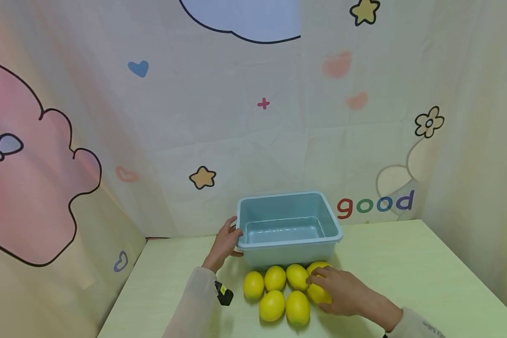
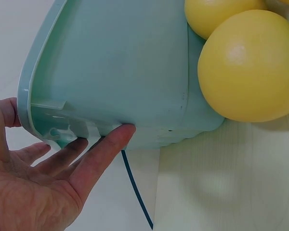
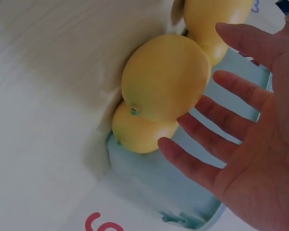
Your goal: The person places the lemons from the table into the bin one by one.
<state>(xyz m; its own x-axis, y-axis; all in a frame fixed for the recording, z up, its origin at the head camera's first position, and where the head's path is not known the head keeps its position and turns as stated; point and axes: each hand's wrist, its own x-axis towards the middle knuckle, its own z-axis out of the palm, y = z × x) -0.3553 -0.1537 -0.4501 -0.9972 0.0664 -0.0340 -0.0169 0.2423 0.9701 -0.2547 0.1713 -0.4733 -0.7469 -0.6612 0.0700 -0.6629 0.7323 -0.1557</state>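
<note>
A light blue rectangular plastic basin [image 1: 289, 254] stands upright against the back curtain. My left hand [image 1: 224, 241] grips its left end; in the left wrist view the thumb lies at the rim and the fingers [image 2: 106, 149] press the outer wall. Several yellow lemons lie in two rows along the basin's front, among them a left one [image 1: 253, 285] and a front one [image 1: 297, 308]. Over the rightmost lemons hovers my right hand [image 1: 342, 292]. The right wrist view shows its fingers spread beside a lemon [image 3: 166, 77], not wrapped round it; whether the fingertips touch is unclear.
The pale green tabletop [image 1: 405, 272] extends to both sides of the basin. A patterned curtain [image 1: 253, 141] closes off the back, and more curtain hangs at left and right. A small black object [image 1: 224, 294] sits at the left wrist.
</note>
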